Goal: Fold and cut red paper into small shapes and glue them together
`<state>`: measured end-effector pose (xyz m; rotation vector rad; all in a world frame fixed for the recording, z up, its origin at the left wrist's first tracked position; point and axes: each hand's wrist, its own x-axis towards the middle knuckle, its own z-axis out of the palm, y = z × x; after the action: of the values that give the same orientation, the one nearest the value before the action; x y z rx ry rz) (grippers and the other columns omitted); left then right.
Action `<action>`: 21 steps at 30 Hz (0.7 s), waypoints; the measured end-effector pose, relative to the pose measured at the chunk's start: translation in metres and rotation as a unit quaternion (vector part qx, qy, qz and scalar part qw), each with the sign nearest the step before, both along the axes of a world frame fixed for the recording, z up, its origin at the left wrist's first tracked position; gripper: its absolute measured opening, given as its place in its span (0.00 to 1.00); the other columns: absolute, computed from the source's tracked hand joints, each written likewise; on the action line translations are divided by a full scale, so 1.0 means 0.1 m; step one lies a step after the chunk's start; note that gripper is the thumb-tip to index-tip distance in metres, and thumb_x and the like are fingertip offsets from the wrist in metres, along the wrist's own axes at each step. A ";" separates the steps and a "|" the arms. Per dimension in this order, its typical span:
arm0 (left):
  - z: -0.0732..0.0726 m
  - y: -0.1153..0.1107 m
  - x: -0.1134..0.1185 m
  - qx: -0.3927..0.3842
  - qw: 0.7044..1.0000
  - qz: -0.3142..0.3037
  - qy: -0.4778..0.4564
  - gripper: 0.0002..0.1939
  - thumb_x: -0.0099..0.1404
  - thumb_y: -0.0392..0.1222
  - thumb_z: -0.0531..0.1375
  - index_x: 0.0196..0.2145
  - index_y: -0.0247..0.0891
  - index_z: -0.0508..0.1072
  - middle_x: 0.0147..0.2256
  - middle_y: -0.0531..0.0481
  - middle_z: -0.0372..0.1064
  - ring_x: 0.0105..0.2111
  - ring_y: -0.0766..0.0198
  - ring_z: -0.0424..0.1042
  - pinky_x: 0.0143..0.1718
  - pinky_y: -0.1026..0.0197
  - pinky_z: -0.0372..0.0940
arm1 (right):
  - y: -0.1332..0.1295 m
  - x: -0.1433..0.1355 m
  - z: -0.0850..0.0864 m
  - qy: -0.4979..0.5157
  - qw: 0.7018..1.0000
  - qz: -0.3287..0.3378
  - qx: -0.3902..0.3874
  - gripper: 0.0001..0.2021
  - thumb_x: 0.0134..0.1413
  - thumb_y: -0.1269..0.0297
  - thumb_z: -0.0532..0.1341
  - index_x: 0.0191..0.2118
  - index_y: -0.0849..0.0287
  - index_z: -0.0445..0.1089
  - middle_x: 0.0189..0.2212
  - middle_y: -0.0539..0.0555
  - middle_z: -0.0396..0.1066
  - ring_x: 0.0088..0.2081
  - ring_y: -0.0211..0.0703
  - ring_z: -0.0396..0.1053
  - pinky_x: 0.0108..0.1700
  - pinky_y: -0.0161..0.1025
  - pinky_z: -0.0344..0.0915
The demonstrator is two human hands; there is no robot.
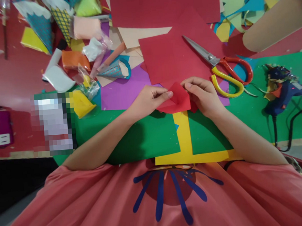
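A small piece of red paper (180, 99) is held up between my two hands, curved and partly folded. My left hand (152, 100) pinches its left edge between thumb and fingers. On the other side, my right hand (202, 94) grips the upper right edge, with the fingertips closed. Just beyond lies a large red sheet (173, 56), resting partly on a purple sheet (126, 92). Scissors (213, 60) with one red and one yellow handle lie to the right of my right hand, blades slightly apart.
A blue glue gun (284, 95) with a cord rests at right on green paper (132, 135). A cardboard tube (276, 21) lies at the upper right. Decorated paper cones (40, 26) and packets of clay, one orange (75, 59), crowd the upper left. A blurred-out object (55, 125) lies at left.
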<state>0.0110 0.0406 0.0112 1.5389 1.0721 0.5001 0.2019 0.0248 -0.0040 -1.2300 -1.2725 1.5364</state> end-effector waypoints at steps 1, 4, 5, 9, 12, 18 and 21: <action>0.00 0.00 0.00 0.002 1.000 0.008 -0.001 0.19 0.62 0.49 0.55 0.19 0.36 0.63 0.20 0.56 0.52 0.22 0.72 0.53 0.24 0.65 0.51 | 0.00 -0.01 0.01 0.006 1.000 0.006 -0.003 0.17 0.54 0.44 0.60 0.34 0.54 0.69 0.23 0.47 0.61 0.24 0.35 0.61 0.27 0.35 0.62; 0.01 -0.02 0.00 0.005 1.000 0.027 -0.012 0.18 0.63 0.50 0.56 0.21 0.35 0.67 0.20 0.56 0.55 0.22 0.72 0.55 0.24 0.65 0.52 | -0.03 -0.03 0.03 0.045 0.998 0.022 -0.024 0.16 0.53 0.45 0.61 0.36 0.53 0.67 0.23 0.46 0.60 0.24 0.34 0.60 0.28 0.34 0.62; 0.02 -0.03 0.01 0.006 0.999 0.032 -0.017 0.19 0.63 0.51 0.56 0.21 0.35 0.67 0.20 0.56 0.56 0.22 0.71 0.56 0.24 0.65 0.52 | -0.04 -0.04 0.04 0.062 0.997 0.027 -0.032 0.15 0.53 0.46 0.61 0.36 0.53 0.66 0.24 0.46 0.60 0.24 0.33 0.59 0.28 0.34 0.62; 0.01 -0.05 0.01 0.011 0.999 0.034 -0.034 0.21 0.63 0.55 0.57 0.22 0.35 0.69 0.20 0.55 0.61 0.23 0.70 0.60 0.24 0.65 0.55 | -0.08 -0.06 0.04 0.106 0.991 0.046 -0.060 0.15 0.52 0.49 0.63 0.37 0.54 0.65 0.28 0.46 0.62 0.25 0.31 0.59 0.29 0.32 0.62; -0.02 -0.06 0.00 0.018 0.999 0.036 -0.034 0.22 0.64 0.56 0.57 0.21 0.36 0.68 0.22 0.53 0.65 0.25 0.69 0.64 0.26 0.64 0.58 | -0.10 -0.07 0.03 0.125 0.988 0.067 -0.060 0.15 0.54 0.49 0.62 0.36 0.54 0.64 0.29 0.46 0.62 0.27 0.31 0.61 0.32 0.32 0.63; -0.04 -0.07 0.00 0.033 0.996 0.054 -0.057 0.24 0.64 0.59 0.56 0.20 0.37 0.67 0.21 0.52 0.64 0.27 0.66 0.66 0.26 0.64 0.59 | -0.13 -0.07 0.04 0.111 0.985 0.127 -0.037 0.17 0.59 0.45 0.55 0.33 0.54 0.61 0.25 0.47 0.63 0.28 0.35 0.63 0.34 0.34 0.63; -0.03 -0.08 0.01 0.033 0.995 0.058 -0.074 0.25 0.63 0.61 0.56 0.20 0.37 0.65 0.20 0.53 0.62 0.25 0.68 0.64 0.25 0.64 0.58 | -0.14 -0.08 0.06 0.084 0.987 0.137 -0.010 0.18 0.62 0.45 0.51 0.31 0.55 0.59 0.25 0.47 0.62 0.28 0.35 0.62 0.34 0.34 0.63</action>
<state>0.0122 0.0329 0.0081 1.4777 1.0426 0.7234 0.1942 0.0104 0.0021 -0.9433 -1.3594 1.8116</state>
